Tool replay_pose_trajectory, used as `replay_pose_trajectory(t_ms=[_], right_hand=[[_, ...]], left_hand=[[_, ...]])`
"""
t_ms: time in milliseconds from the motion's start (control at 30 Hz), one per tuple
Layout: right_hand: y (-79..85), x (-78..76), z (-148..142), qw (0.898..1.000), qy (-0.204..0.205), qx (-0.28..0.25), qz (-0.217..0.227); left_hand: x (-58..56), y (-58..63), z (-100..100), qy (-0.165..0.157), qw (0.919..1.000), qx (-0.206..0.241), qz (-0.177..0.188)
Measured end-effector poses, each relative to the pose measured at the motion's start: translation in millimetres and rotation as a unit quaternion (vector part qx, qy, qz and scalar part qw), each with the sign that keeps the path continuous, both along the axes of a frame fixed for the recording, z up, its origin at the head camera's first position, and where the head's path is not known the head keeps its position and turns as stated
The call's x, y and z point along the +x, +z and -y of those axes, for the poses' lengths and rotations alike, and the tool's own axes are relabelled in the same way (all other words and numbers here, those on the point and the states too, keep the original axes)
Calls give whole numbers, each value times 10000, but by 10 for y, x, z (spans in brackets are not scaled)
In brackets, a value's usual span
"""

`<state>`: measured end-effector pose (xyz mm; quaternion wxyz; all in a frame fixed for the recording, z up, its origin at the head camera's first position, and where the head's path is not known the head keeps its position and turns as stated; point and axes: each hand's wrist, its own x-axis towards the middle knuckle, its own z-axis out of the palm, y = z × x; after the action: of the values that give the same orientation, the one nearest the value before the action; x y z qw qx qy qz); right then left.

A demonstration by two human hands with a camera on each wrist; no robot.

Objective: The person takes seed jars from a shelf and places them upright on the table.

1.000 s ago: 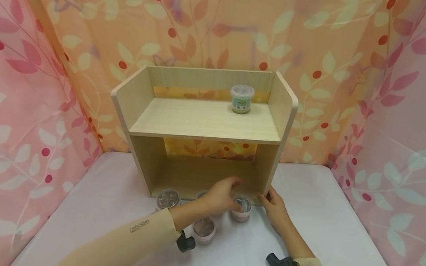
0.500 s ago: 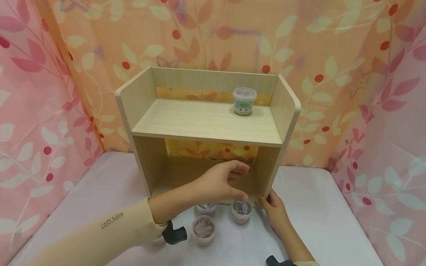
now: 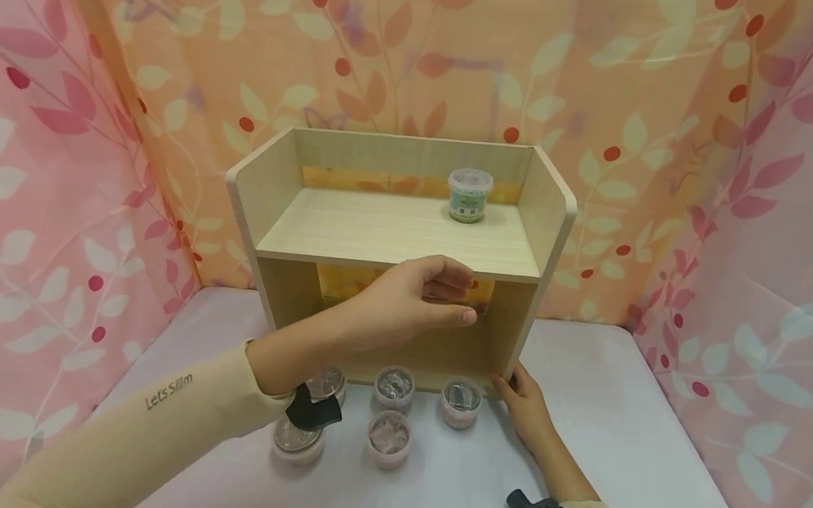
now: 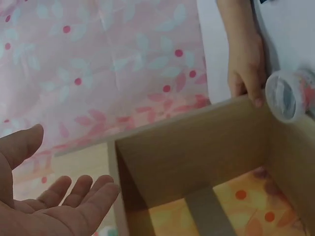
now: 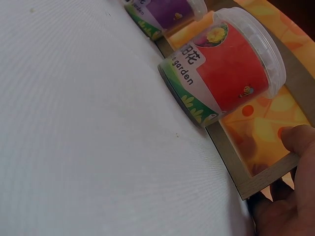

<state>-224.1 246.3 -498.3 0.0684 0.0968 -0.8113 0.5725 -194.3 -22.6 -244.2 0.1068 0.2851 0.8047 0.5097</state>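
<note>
My left hand [image 3: 403, 305] is raised in front of the wooden shelf's [image 3: 380, 225] middle board, with nothing in it. In the left wrist view its fingers [image 4: 91, 206] and thumb are spread apart. Low at the shelf's right panel, my right hand [image 3: 526, 408] grips the front edge, thumb on the inner side and fingers outside. Beside that hand stands a clear-lidded plastic tub [image 3: 462, 404], which shows a red flower label [image 5: 231, 69] in the right wrist view. A green-labelled tub [image 3: 468, 199] sits on the upper board, toward the right.
Several more lidded tubs stand on the white tabletop [image 3: 475, 491] before the shelf: one at the middle [image 3: 394, 387], another nearer [image 3: 389, 442], and two at the left, partly behind my left wrist. One has a purple label [image 5: 170, 14]. Floral curtains [image 3: 420, 66] enclose the table.
My left hand has risen from among the tubs to the level of the middle board. A left tub now stands nearer the front. My right hand keeps its grip on the panel.
</note>
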Motion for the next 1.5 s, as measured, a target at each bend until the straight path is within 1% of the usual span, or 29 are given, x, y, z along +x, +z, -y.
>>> replay_pose_trajectory(t_ms=[100, 200, 233, 333, 433, 500, 567, 700, 800, 900, 1000, 1100, 1233, 1300, 1367, 1500], right_hand=[[-117, -57, -17, 9998, 46, -197, -11], [-266, -130, -67, 9997, 40, -220, -54], [-269, -132, -71, 9997, 46, -233, -53], [-259, -136, -80, 9998, 38, -142, -121], [-257, -140, -71, 9997, 38, -130, -203], [-342, -180, -85, 9997, -6, -98, -218], [-377, -199, -102, 9998, -33, -90, -201], [-396, -192, -113, 9999, -40, -40, -139], [-393, -179, -115, 9998, -59, 81, -149], [-386, -178, -116, 9997, -83, 137, -182], [-375, -183, -116, 9997, -52, 90, -231], [-380, -178, -111, 9996, -30, 13, -279], [-393, -188, -112, 9997, -72, 39, -239], [-405, -202, -116, 9997, -90, 99, -221], [-407, -209, -117, 9997, -96, 120, -197], [-409, -217, -117, 9997, -107, 137, -163]], left_hand=[[-24, 149, 46, 75, 9999, -31, -115], [-72, 299, 77, 134, 9997, 93, -157], [-99, 352, 87, 147, 9997, 136, -171], [-190, 531, 107, 314, 9990, 166, -274], [-325, 707, 118, 483, 9979, 36, -425], [-431, 808, 118, 575, 9970, -88, -515], [-551, 900, 106, 636, 9960, -223, -582], [-780, 1044, 70, 748, 9955, -349, -464], [-943, 1119, 31, 819, 9952, -442, -317], [-1091, 1162, -11, 892, 9934, -675, -268], [-1214, 1175, -46, 980, 9909, -897, -220], [-1324, 1145, -81, 1052, 9889, -1037, -143], [-1440, 1089, -123, 1026, 9857, -1310, -271], [-1490, 1057, -137, 998, 9847, -1403, -265], [-1535, 1023, -148, 978, 9856, -1367, -171], [-1605, 947, -158, 919, 9889, -1164, 127]])
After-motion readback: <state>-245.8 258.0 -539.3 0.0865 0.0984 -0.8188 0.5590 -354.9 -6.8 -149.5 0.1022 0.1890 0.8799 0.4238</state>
